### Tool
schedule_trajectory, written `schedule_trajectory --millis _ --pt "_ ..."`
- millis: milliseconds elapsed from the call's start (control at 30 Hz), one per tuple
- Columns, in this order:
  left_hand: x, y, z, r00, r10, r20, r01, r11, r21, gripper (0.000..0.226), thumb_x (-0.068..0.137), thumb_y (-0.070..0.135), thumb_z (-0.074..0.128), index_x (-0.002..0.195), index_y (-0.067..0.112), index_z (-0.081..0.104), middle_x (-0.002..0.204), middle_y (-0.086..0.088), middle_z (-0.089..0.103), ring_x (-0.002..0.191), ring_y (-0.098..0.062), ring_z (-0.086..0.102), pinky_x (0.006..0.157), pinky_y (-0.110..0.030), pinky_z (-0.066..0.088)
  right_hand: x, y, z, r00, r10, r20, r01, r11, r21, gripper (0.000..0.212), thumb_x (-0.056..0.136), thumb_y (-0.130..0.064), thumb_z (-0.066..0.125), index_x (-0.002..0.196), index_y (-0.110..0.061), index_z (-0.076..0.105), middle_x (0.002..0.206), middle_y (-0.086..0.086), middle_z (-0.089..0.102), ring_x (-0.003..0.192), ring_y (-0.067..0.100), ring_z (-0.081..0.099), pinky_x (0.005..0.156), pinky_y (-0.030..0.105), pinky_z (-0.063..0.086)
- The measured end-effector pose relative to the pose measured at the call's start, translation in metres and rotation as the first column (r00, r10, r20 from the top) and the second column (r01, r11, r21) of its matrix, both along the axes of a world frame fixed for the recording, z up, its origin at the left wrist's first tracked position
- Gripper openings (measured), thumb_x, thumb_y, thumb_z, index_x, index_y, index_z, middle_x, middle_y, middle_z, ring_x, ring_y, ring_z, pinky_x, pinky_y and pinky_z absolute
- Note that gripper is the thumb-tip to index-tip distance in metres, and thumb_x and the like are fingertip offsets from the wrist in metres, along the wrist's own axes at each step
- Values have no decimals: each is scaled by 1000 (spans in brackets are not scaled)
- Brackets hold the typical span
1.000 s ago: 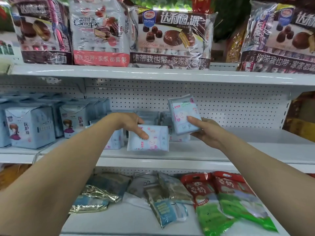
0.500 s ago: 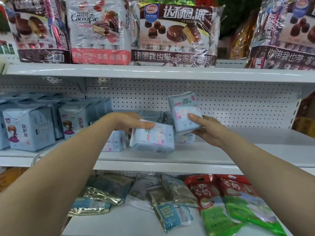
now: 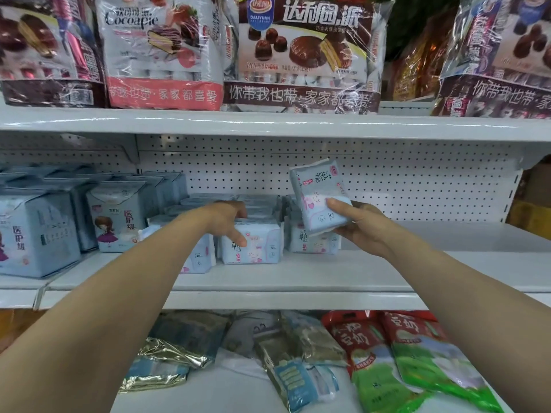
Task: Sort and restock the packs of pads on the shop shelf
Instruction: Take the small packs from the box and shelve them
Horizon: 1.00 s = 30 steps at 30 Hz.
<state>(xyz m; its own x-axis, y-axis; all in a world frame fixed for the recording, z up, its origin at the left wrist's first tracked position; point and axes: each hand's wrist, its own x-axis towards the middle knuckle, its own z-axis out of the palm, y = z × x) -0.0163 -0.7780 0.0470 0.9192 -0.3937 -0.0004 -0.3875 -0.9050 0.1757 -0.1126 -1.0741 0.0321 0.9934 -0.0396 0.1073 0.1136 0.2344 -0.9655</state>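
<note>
White shelf (image 3: 328,272) before pegboard (image 3: 402,180), seemingly metal

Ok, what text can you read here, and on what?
"Cocoapie": white-red snack bag.
"DALIYUAN", "达利园.派", "你带我也带·家家都喜爱": brown snack bag.
"医护级": blue pad box.
"280": front pack, gripped by the left hand.
"240": neighbouring pack.
"豆奶": red-green pouch.
Held pack in the right hand: print too blurred to read.
</note>
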Motion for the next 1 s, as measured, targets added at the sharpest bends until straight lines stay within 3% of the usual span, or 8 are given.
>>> schedule_trajectory --millis 300,467,667,800,900,1000 --pt "15 5 -2 999 16 37 -17 1000 7 77 72 39 88 137 24 50 135 -5 50 123 -24 50 106 -37 44 8 0 -5 1000 -16 -4 16 1000 -6 49 78 -24 80 119 -2 67 112 11 76 107 22 72 87 32 60" --pt "15 6 -5 996 31 89 -35 999 33 79 71 48 86 137 26 49 133 -3 52 126 -22 40 105 -36 42 8 6 -8 1000 -20 -8 20 1000 6 40 87 -19 76 121 -1 66 112 12 75 99 19 74 75 27 61" --pt "11 12 -9 996 29 83 -28 1000 -15 81 71 53 84 140 27 48 136 -3 50 127 -22 42 106 -37 42 11 12 -8 1000 -18 1 18 999 -48 65 70 -25 82 127 0 63 115 13 75 109 24 71 79 29 60" --pt "-6 17 2 998 6 69 12 966 -260 81 77 65 72 144 27 47 147 2 46 130 -18 45 106 -32 40 13 14 -7 1000 -2 7 3 998 -66 62 74 -28 80 127 -2 62 116 11 75 109 24 71 84 31 60" --pt "-25 16 19 999 -44 25 51 848 -528 79 74 72 64 140 31 50 142 7 53 121 -12 51 99 -27 39 15 18 -7 1000 8 16 -7 994 -107 69 70 -32 81 129 -1 61 116 12 74 110 26 71 92 37 57" --pt "-41 15 34 996 -94 4 82 838 -539 81 68 77 60 139 40 49 135 13 57 122 -13 54 102 -30 39 17 28 -5 998 62 14 -58 980 -189 68 69 -31 83 128 -3 63 116 13 74 111 29 70 99 44 55"
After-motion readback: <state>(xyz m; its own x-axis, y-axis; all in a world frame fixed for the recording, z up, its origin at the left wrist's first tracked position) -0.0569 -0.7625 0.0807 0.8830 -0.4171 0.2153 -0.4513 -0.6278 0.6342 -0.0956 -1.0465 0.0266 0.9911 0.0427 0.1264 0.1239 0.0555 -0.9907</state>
